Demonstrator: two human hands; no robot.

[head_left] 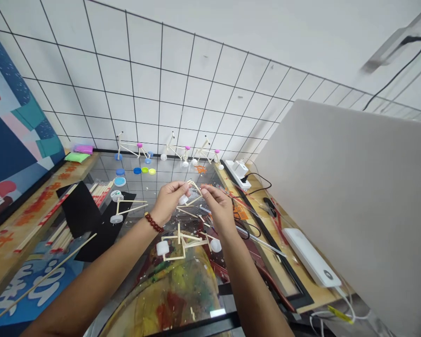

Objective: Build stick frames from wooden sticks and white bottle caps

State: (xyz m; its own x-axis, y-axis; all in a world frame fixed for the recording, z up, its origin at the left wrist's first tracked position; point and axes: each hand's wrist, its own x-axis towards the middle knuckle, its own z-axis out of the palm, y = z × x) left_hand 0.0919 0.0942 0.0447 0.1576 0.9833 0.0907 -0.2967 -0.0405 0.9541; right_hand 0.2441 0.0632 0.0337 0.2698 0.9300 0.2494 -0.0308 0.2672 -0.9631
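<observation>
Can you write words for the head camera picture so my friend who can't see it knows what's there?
A person's left hand and right hand hold up a small frame of thin sticks with a white wheel. A bead bracelet circles the left wrist. Stick models with round wheels stand by a tiled wall, and another stick model lies below the hands.

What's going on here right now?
A person's left hand and right hand hold up a small frame of wooden sticks with a white bottle-cap wheel at one end. Below them, a similar stick model with white wheels lies on a paint-smeared clear sheet. More wheeled stick models stand near the grid-lined white wall.
</observation>
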